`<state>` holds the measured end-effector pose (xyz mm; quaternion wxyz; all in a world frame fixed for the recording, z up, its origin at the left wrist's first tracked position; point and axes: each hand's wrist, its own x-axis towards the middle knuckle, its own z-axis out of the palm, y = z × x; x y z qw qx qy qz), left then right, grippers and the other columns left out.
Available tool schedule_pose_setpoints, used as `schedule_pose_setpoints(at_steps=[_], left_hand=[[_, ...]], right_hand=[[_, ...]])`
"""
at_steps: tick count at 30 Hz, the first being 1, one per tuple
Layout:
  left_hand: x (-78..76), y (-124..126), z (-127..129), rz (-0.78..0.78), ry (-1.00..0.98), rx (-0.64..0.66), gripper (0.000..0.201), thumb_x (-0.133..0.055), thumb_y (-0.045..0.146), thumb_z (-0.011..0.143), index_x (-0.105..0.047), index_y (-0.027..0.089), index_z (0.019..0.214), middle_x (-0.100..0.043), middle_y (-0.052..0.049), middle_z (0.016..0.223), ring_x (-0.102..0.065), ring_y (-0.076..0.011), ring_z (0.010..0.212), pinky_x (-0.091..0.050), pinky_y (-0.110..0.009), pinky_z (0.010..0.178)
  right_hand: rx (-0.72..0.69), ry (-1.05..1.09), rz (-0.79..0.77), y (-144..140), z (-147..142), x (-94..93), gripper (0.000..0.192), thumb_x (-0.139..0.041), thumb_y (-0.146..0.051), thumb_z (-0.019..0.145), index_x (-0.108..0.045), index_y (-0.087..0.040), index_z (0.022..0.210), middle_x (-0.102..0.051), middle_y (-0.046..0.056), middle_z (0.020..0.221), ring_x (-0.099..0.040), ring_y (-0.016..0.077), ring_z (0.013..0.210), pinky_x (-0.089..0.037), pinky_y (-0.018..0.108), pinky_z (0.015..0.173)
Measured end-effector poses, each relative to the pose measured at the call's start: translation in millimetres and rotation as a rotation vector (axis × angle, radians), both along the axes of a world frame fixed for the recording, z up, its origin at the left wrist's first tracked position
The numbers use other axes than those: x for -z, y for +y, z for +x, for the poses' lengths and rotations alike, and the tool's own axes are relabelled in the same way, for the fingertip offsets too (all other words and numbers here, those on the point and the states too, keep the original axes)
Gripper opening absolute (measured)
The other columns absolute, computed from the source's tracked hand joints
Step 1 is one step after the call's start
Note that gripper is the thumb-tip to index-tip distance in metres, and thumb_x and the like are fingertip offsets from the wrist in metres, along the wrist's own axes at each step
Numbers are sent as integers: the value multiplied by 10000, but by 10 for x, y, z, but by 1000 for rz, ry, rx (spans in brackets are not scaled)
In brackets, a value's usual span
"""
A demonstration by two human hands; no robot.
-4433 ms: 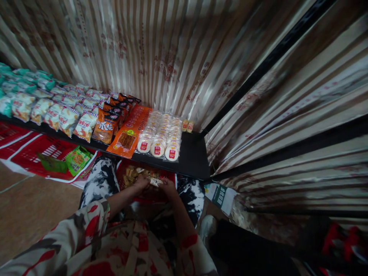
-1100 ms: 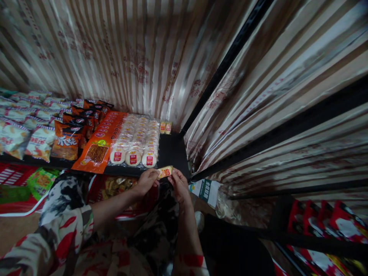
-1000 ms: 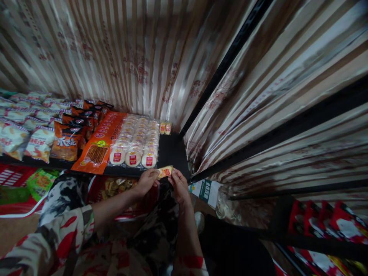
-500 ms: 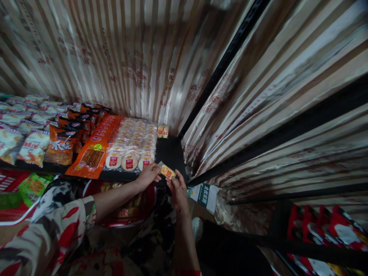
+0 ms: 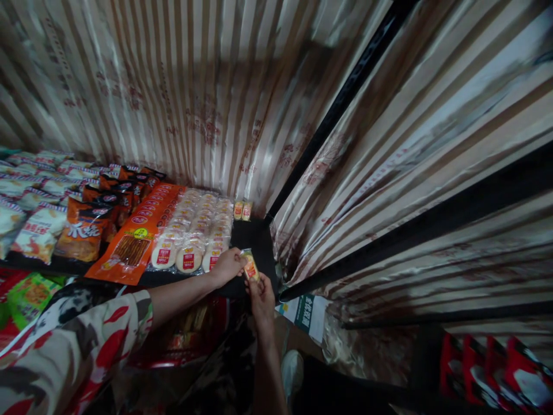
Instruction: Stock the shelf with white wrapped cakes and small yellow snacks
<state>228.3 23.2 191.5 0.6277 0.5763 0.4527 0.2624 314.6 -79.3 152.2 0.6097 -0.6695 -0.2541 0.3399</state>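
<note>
A striped curtain backs the black shelf [image 5: 254, 239]. At the shelf's front right corner, both hands — left hand [image 5: 227, 266], right hand [image 5: 261, 295] — pinch one small yellow snack packet [image 5: 249, 264], just beside the round cake packs [image 5: 194, 230].

A low black shelf board [image 5: 254, 236] runs along the foot of a wall hung with glossy sheeting in brown and cream stripes [image 5: 181, 92], printed with faint reddish characters. At the right end of the shelf board a black metal upright [image 5: 341, 98] leans up across the corner, and beyond it more striped sheeting covers the side wall, crossed by a broad black rail [image 5: 432, 225] and a thinner one below it. Light falls unevenly, leaving pale sheen on the sheeting and a darker patch above the shelf board. Left of and below the shelf board a red printed banner [image 5: 8, 276] hangs at its front edge.
</note>
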Motion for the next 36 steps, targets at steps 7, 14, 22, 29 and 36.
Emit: schedule_pose_setpoints(at_steps=[7,14,22,29,36], left_hand=[[88,169,109,263,164,34,90,-568,251,759,-543,190,697,-521,55,524,-525,-103,483,-408,-202,509],[2,254,178,410,352,82,73,-561,225,772,-610,179,745,-591,6,617,-556,-140,583,-376,-225,569],[-113,312,254,452,535,193,167,-494,207,821,-642,156,880,-659,-43,796,-596,-152,723,-390,-229,638],[-8,394,348,424,543,193,182,-514,205,821,-647,157,936,-674,-55,885,-612,-155,824,-414,-226,710],[72,501,463,274,454,50,242,-513,199,832,-627,110,1025,-692,-81,934,-629,-153,847,-425,-207,711]], right_hand=[[47,-666,-146,90,103,-46,304,-607,-428,729,-675,-181,892,-639,126,890,-571,266,853,-407,380,819],[-6,-715,-189,220,127,48,415,-600,-341,765,-627,-143,1129,-652,131,917,-581,265,823,-410,352,788],[26,-1005,-299,346,166,70,366,-579,-322,810,-637,-101,1095,-651,158,1014,-572,287,928,-417,361,829],[42,-1032,-257,514,201,183,351,-561,-238,811,-609,-71,1115,-647,148,953,-586,268,889,-444,343,801],[38,-994,-284,702,273,175,356,-570,-235,808,-605,-58,1115,-644,148,934,-595,276,872,-456,350,788]])
